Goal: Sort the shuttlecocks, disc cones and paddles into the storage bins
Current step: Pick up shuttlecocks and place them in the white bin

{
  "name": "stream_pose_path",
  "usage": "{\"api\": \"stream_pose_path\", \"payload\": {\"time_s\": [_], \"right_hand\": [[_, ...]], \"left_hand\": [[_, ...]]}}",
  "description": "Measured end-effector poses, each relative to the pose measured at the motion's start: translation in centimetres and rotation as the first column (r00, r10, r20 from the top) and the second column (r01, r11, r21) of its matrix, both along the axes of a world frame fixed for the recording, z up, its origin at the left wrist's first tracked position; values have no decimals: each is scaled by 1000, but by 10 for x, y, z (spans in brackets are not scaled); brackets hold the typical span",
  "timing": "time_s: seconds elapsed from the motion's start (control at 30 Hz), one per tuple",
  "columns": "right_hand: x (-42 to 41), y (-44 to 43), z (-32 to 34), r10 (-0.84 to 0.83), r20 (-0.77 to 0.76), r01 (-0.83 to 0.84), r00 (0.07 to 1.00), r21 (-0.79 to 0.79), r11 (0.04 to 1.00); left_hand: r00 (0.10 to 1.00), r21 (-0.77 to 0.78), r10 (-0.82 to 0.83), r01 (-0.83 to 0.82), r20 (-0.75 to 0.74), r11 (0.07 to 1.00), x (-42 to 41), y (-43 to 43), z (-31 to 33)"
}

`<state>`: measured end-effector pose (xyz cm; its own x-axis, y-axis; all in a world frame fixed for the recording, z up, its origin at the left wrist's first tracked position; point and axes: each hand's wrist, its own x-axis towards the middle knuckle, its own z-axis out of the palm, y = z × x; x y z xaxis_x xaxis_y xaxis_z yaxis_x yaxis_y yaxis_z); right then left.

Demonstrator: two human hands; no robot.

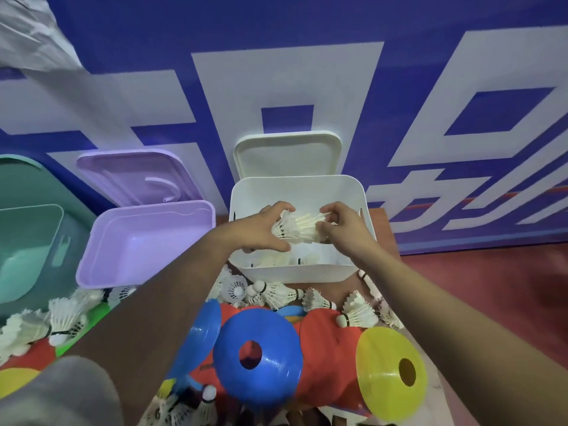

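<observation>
A bunch of white shuttlecocks [296,227] is held over the open white bin [365,216]. The left hand [261,229] and the right hand [344,229] both curl their fingers tight around it. A purple bin [92,256] stands just beside, and blue cones [258,352] lie near.
</observation>
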<state>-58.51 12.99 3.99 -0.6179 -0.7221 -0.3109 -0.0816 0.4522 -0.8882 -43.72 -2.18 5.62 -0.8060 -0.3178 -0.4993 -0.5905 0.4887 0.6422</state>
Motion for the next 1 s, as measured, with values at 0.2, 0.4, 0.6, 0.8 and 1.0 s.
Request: {"api": "stream_pose_path", "payload": {"time_s": [0.2,0.4,0.6,0.8,1.0], "right_hand": [[-24,-31,-53,-5,115,-17,993,194,981],[-25,-57,-102,60,-2,-55,998,347,936],[-20,-44,-86,254,-235,-131,938,439,889],[-8,22,-17,112,-295,-78,949,123,989],[-8,106,21,-2,-359,12,933,25,1000]], "left_hand": [[987,-116,-97,113,129,987,-22,-32,-66],[970,-327,-211,238,118,914,-31,-43,-120],[987,-288,-144,160,77,944,-29,-34,-110],[968,-264,0,-68,-250,962,-8,17,-48],[882,-175,54,-152,-467,973,15,101,-11]]}}
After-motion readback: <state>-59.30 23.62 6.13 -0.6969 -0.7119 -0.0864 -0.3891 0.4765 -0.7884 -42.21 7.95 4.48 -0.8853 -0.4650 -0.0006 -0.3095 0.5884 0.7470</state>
